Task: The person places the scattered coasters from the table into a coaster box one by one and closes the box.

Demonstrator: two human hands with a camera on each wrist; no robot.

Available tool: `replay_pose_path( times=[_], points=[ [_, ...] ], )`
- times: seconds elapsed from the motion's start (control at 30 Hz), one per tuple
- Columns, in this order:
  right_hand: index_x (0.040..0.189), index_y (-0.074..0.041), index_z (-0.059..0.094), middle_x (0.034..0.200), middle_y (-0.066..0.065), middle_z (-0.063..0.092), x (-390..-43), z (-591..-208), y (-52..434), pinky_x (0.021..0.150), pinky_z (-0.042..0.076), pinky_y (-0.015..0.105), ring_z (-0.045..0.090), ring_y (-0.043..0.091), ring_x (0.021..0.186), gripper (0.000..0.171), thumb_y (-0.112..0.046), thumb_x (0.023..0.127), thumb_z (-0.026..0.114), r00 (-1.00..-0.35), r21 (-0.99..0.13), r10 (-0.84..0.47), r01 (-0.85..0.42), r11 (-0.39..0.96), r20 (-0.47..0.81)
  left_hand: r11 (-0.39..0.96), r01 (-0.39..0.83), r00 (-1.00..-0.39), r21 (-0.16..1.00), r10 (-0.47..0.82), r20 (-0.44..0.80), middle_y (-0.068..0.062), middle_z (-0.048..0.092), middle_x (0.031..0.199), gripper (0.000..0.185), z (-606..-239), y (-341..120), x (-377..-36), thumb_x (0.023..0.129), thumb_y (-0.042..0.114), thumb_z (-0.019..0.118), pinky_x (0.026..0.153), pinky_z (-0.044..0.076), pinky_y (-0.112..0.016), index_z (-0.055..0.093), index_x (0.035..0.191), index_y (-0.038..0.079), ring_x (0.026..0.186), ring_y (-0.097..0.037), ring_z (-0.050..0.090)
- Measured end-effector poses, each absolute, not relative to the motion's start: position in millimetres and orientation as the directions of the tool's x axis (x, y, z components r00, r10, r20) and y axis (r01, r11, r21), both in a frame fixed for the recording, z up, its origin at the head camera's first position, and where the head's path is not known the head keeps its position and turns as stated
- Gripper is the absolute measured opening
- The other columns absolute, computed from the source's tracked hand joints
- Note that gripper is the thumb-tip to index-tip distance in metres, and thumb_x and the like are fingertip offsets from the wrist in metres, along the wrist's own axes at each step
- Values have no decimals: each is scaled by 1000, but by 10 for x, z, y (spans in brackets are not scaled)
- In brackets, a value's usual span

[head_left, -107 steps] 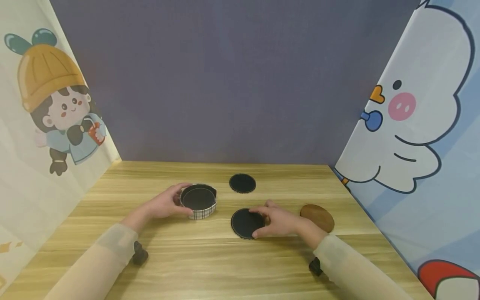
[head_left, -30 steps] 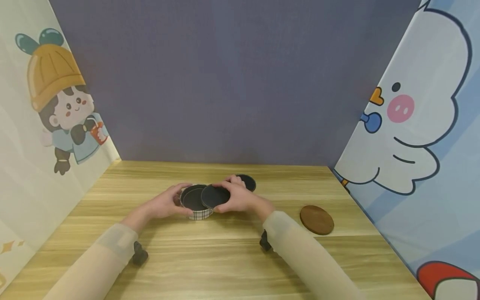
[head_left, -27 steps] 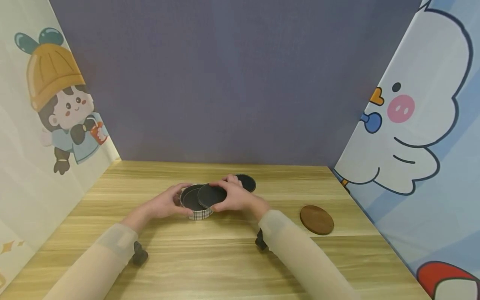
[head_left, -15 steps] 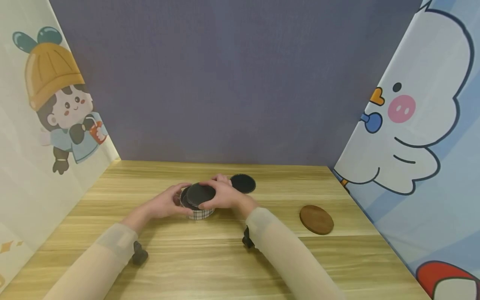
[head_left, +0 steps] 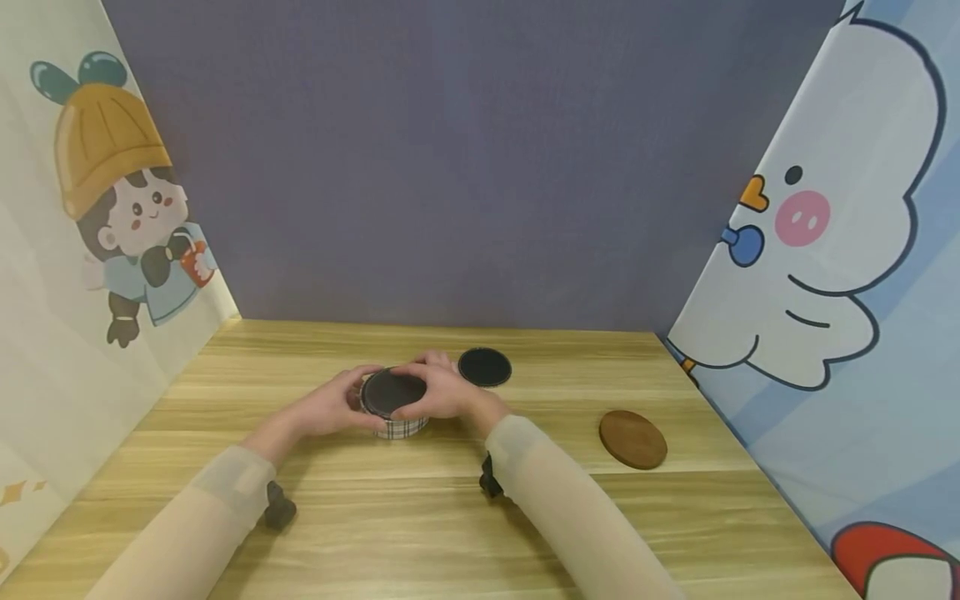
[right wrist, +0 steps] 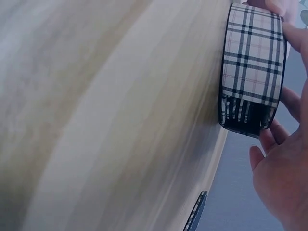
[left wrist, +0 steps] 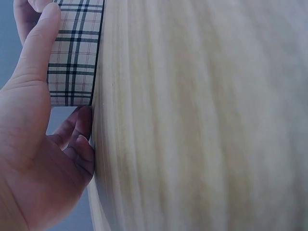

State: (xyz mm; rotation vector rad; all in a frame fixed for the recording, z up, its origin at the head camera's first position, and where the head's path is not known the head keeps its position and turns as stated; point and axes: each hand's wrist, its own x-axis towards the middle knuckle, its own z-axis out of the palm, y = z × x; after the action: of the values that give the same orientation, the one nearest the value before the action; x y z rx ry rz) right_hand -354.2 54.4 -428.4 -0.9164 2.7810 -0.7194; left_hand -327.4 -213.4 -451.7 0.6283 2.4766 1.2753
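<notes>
Wood-grain table (head_left: 360,533): our left fingers (head_left: 366,422) curl round plaid holder (right wrist: 252,53), right fingers (head_left: 412,409) pinch black disc (head_left: 390,393); tilting could jam it.

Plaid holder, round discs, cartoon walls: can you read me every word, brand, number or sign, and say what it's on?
None: no readable text shows.
Plaid holder: only a checked pattern.
Black disc atop it, black disc behind, brown disc: no lettering visible.
Left cartoon, right cartoon: pictures only.
Hidden sides can't be checked.
</notes>
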Motion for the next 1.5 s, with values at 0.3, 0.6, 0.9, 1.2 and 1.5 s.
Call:
replay_pose_path(
  times=[0.3, 0.6, 0.9, 1.2, 1.5],
  points=[
    [159, -39, 57, 160, 0, 48, -3551, -4308, 569, 118, 37, 52, 39, 26, 145, 79, -59, 88, 87, -785, -477, -618, -561, 677, 46, 512, 241, -863, 825, 502, -59, -21, 56, 145, 106, -4507, -2129, -3285, 92, 39, 92, 101, 58, -45, 28, 172, 17, 120, -27, 70],
    [158, -45, 57, 167, -4, 44, -3567, -4332, 611, 124, 33, 60, 34, 26, 152, 76, -64, 90, 84, -782, -512, -623, -547, 663, 28, 532, 241, -871, 812, 488, -62, -24, 52, 147, 106, -4477, -2123, -3256, 92, 39, 91, 97, 59, -43, 27, 173, 17, 122, -30, 69],
    [155, -39, 63, 170, -4, 43, -3595, -4357, 615, 128, 30, 57, 35, 26, 153, 61, -57, 99, 77, -764, -473, -645, -578, 665, 26, 530, 256, -869, 809, 492, -47, -26, 51, 146, 105, -4459, -2114, -3241, 93, 37, 91, 97, 59, -45, 27, 173, 13, 121, -31, 69],
    [154, -37, 63, 168, 0, 45, -3584, -4354, 650, 127, 34, 58, 37, 27, 154, 60, -56, 99, 77, -778, -497, -627, -558, 665, 34, 501, 261, -859, 825, 510, -38, -27, 53, 147, 104, -4484, -2116, -3264, 94, 33, 91, 98, 60, -44, 27, 172, 12, 121, -31, 70],
    [158, -22, 58, 156, 7, 55, -3558, -4333, 966, 110, 54, 48, 59, 25, 129, 65, -45, 101, 79, -794, -610, -604, -510, 606, 64, 510, 278, -868, 814, 496, -14, -28, 55, 146, 105, -4512, -2122, -3296, 90, 32, 94, 106, 58, -55, 31, 171, 11, 121, -33, 70]
  ],
)
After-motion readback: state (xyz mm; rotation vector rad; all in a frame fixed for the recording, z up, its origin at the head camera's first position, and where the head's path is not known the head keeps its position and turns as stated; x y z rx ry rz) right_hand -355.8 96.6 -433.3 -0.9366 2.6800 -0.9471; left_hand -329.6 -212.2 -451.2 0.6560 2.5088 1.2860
